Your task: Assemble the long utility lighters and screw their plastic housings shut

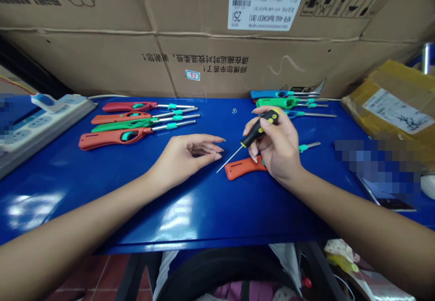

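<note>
My right hand (276,149) is closed around a black screwdriver with a yellow cap (258,129), its thin shaft pointing down-left to the blue table (136,188). Under that hand lies an orange long-nosed lighter (242,167), its metal tip sticking out to the right. My left hand (188,155) rests on its side on the table, fingers stretched toward the screwdriver tip and holding nothing.
Several red, orange and green lighters (136,122) lie in a row at the back left. Blue and green lighters (285,99) lie at the back right. A power strip (37,120) sits far left, cardboard boxes (204,34) behind, a yellow parcel (394,106) right.
</note>
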Demonstrator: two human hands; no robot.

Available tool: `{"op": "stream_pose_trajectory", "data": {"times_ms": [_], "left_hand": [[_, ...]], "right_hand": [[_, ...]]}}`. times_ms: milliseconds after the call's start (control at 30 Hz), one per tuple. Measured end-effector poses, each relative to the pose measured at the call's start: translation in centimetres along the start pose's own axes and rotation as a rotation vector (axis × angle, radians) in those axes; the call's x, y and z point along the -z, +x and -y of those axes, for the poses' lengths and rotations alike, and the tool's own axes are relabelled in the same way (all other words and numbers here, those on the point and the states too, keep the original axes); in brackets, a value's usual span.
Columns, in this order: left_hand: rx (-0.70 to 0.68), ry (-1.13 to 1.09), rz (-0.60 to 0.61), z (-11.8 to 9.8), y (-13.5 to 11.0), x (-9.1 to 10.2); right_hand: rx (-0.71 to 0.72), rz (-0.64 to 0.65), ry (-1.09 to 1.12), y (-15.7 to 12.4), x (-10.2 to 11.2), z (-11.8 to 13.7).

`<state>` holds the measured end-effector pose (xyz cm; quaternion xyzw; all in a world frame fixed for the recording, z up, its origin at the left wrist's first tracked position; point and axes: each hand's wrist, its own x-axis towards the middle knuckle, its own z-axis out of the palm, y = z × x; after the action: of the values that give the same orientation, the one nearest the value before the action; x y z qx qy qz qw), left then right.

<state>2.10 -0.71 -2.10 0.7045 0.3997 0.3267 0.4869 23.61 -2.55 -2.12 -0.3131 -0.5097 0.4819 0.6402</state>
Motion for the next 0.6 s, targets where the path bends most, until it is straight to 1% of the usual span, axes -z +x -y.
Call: {"op": "stream_pose_trajectory", "data": {"times_ms": [133, 200, 267, 400, 600], "left_hand": [[-0.083, 0.113, -0.017, -0.29, -0.34, -0.12], [-0.118, 0.176, -0.006, -0.39, -0.46, -0.13], [-0.134, 0.195, 0.012, -0.41, -0.51, -0.12], [-0.116, 0.177, 0.034, -0.37, -0.48, -0.13], [-0.115, 0.163, 0.043, -0.38, -0.55, -0.26]], "right_hand": [[0.129, -0.112, -0.106, -0.25, -0.08, 0.84], [0.177, -0.14, -0.149, -0.32, -0.09, 1.08], [0.209, -0.134, -0.181, -0.38, -0.1, 1.14], [0.222, -0.098, -0.243, -0.49, -0.21, 0.98], [0.231, -0.073, -0.246, -0.58, -0.38, 0.82]]}}
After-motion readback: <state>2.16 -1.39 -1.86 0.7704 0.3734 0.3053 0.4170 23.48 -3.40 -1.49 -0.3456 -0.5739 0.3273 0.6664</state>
